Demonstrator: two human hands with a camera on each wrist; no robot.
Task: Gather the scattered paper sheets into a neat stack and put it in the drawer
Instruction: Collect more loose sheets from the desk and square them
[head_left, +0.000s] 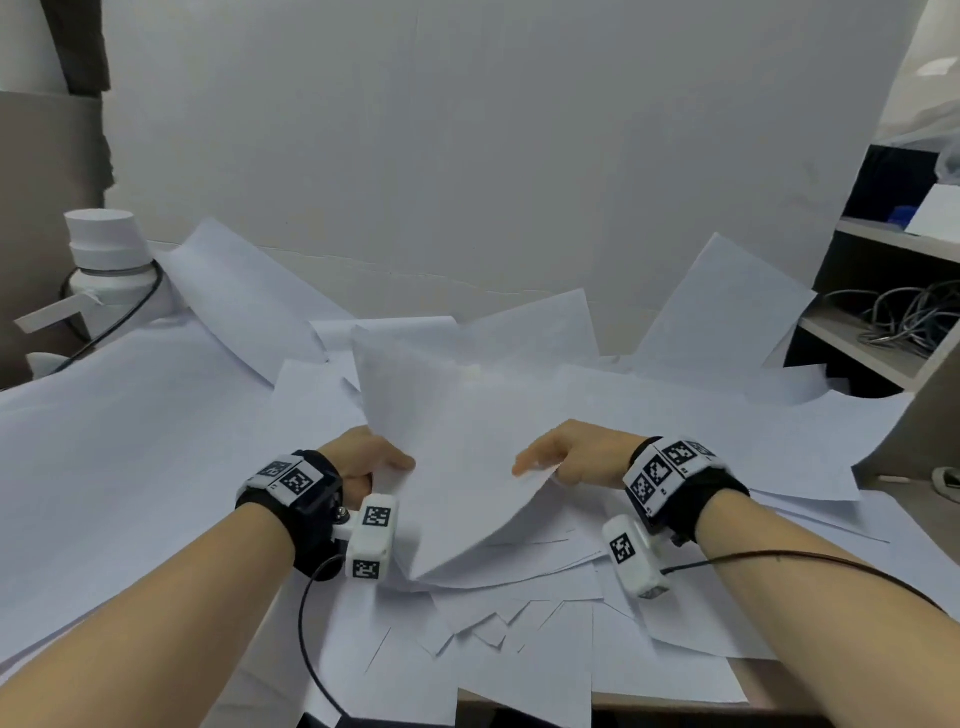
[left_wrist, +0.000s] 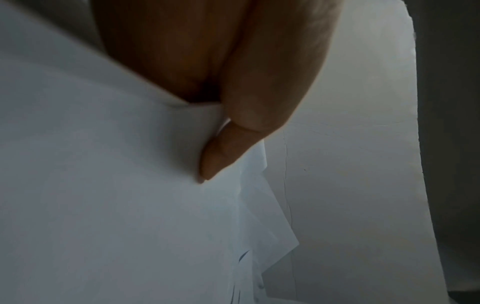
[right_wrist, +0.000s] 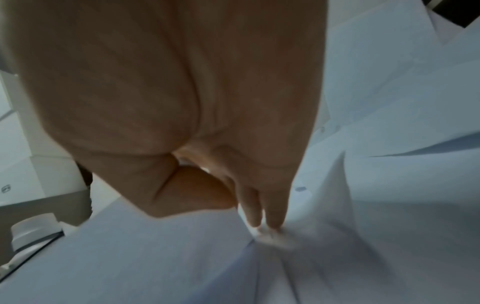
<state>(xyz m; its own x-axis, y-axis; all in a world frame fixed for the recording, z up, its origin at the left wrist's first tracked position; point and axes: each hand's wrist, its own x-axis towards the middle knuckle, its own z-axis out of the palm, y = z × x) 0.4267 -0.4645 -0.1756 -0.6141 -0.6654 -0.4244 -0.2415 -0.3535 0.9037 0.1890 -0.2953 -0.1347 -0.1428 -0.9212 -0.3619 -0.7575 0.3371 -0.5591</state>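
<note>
Both bare forearms reach in from the bottom of the head view, each wrist strapped with a black band carrying white marker blocks and a small white camera. Between them a bundle of white paper sheets (head_left: 457, 457) is held tilted up off the desk, its lower edge resting among the loose sheets beneath. On the bundle's left edge the left hand (head_left: 363, 457) grips with the thumb on the near face and the fingers behind; the left wrist view shows that thumb (left_wrist: 223, 156) pressed flat against the paper, with several sheet edges fanned just beyond it. From the other side the right hand (head_left: 571, 454) pinches the bundle's right edge, thumb on top and pointing inward; in the right wrist view its fingers (right_wrist: 272, 209) run straight down onto the paper, where the tips dent it, and the thumb folds in beside them.

Around the held bundle, scattered sheets (head_left: 519, 639) cover the desk, overlapping at all angles. Some lean against the white backdrop (head_left: 467, 156) at the rear, one far left and one far right. Only a strip of the wooden desk (head_left: 769, 691) shows at the bottom right edge.

Further out, a white plastic bottle (head_left: 106, 260) stands at the back left with a black cable looped by it. To the right stands a shelf unit (head_left: 857, 343) holding a tangle of grey cables (head_left: 914, 317). No drawer can be made out in any view.
</note>
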